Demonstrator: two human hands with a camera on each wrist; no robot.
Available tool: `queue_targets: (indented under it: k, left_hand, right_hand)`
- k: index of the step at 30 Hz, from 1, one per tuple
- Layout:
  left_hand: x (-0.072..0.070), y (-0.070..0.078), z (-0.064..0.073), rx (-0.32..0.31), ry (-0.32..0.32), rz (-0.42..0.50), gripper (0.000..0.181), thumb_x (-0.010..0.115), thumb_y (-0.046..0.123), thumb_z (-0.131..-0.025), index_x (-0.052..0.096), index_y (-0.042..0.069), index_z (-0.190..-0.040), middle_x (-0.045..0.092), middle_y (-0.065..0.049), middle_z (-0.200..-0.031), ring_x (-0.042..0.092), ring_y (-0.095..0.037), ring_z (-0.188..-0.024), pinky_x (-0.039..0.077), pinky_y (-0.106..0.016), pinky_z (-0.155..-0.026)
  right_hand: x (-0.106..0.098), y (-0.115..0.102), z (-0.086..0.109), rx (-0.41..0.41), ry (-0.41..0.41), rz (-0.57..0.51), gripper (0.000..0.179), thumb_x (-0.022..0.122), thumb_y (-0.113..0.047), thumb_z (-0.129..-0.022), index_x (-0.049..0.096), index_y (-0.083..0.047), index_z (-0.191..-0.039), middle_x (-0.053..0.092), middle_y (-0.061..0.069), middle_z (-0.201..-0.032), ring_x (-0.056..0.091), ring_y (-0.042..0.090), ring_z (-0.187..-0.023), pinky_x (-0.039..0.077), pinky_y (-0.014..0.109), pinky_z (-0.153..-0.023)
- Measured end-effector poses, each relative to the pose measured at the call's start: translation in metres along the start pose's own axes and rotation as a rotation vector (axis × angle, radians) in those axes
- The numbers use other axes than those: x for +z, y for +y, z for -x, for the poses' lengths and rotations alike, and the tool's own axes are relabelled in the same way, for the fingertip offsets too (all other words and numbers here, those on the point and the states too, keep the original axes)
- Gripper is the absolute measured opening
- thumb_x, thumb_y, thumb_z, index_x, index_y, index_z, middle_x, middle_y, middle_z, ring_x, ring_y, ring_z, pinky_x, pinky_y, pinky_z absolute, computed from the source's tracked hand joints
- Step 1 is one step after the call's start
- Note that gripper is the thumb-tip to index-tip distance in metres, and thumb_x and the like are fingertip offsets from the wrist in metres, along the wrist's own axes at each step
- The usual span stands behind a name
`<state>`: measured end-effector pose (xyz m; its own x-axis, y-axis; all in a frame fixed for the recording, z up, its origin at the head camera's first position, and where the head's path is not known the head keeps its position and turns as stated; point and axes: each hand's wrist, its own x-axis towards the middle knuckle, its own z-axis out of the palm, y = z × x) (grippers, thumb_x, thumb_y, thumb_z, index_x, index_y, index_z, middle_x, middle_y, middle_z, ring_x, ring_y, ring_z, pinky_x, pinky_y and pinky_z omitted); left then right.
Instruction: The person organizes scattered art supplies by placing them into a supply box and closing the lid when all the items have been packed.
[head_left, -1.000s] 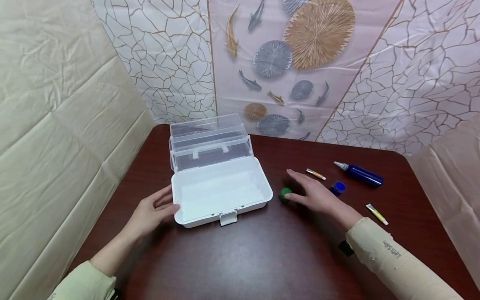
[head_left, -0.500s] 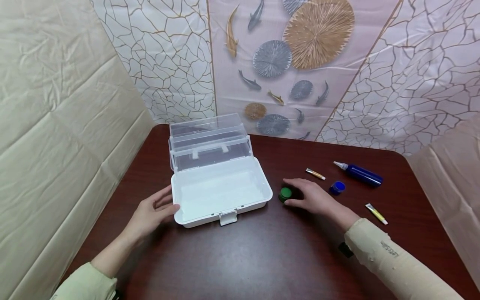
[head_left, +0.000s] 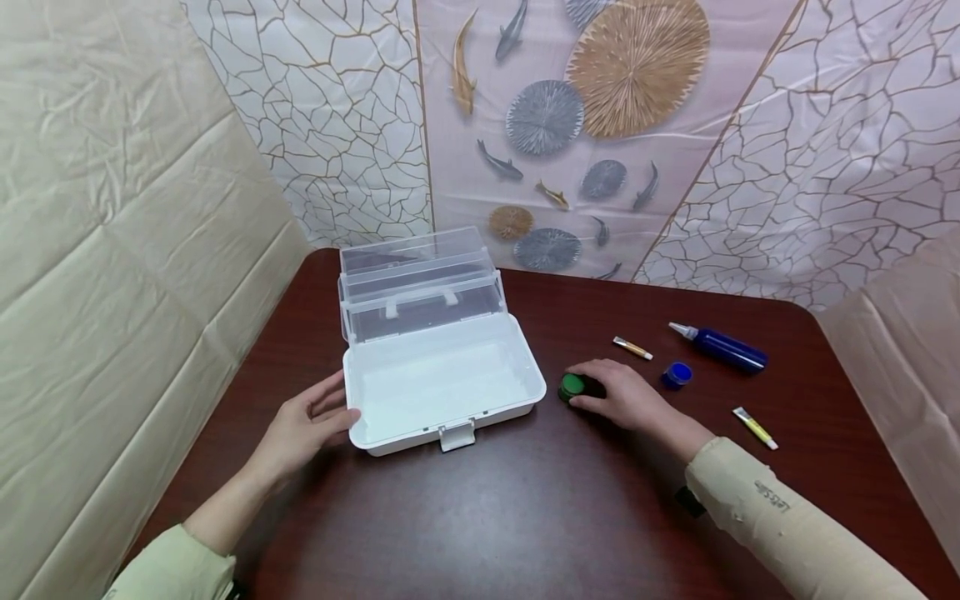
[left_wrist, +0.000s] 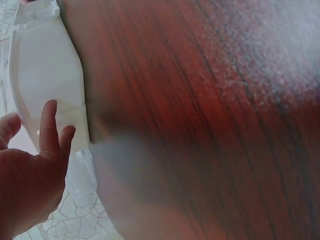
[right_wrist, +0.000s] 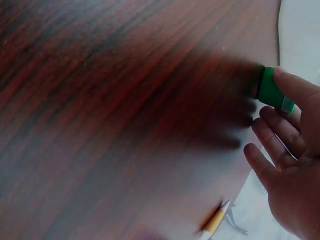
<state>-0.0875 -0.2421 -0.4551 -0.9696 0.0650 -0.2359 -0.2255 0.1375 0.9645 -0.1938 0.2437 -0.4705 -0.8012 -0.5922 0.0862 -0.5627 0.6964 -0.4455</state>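
A white plastic storage box (head_left: 435,392) stands on the table, its clear lid (head_left: 420,287) raised at the back and its front latch hanging down. My left hand (head_left: 296,429) holds the box's left wall, thumb over the rim and fingers along the outside. In the left wrist view, the fingers (left_wrist: 48,127) lie against the white wall (left_wrist: 50,75). Just right of the box, my right hand (head_left: 626,396) pinches a small green paint jar (head_left: 572,386) between thumb and index finger. The right wrist view shows the green jar (right_wrist: 270,87) there, with the other fingers extended beside it.
To the right lie an orange-labelled paint tube (head_left: 632,347), a blue paint jar (head_left: 677,375), a dark blue bottle with a pointed nozzle (head_left: 723,348) and a yellow-labelled tube (head_left: 755,428). Fabric walls border the dark wooden table (head_left: 480,525) at the back and sides.
The right hand has drawn its fingers in around the green jar, where before they were spread past it. The left hand and the box have stayed in place.
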Motion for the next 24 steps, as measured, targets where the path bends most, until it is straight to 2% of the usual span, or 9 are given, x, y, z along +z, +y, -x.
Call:
queue_targets:
  k: [10,18,24]
  left_hand:
    - [0.000,0.000,0.000,0.016,-0.002,0.013,0.077,0.073,0.007,-0.102,0.033,0.004,-0.167,0.049,-0.033,-0.157,0.068,-0.004,-0.113,0.063,-0.033,-0.090]
    - [0.001,-0.001,0.000,0.010,0.001,0.008,0.077,0.074,0.009,-0.102,0.033,0.006,-0.168,0.049,-0.032,-0.157,0.067,-0.010,-0.119,0.063,-0.034,-0.091]
    - [0.001,0.000,0.000,0.014,-0.003,0.011,0.077,0.074,0.008,-0.102,0.033,0.005,-0.168,0.049,-0.032,-0.157,0.067,-0.010,-0.118,0.063,-0.033,-0.091]
  right_hand:
    - [-0.005,-0.003,-0.002,0.033,0.019,0.002,0.041,0.084,-0.020,-0.095,0.073,-0.004,-0.132,0.074,0.014,-0.122,0.068,0.031,-0.109,0.057,0.056,-0.096]
    - [-0.016,-0.007,-0.010,0.053,0.026,0.001,0.041,0.083,-0.021,-0.097,0.073,-0.006,-0.134,0.075,0.014,-0.125,0.069,0.033,-0.115,0.056,0.058,-0.101]
    - [-0.024,-0.012,-0.014,0.050,0.049,0.042,0.045,0.083,-0.023,-0.096,0.073,-0.006,-0.136,0.076,0.015,-0.126,0.069,0.034,-0.113,0.057,0.058,-0.097]
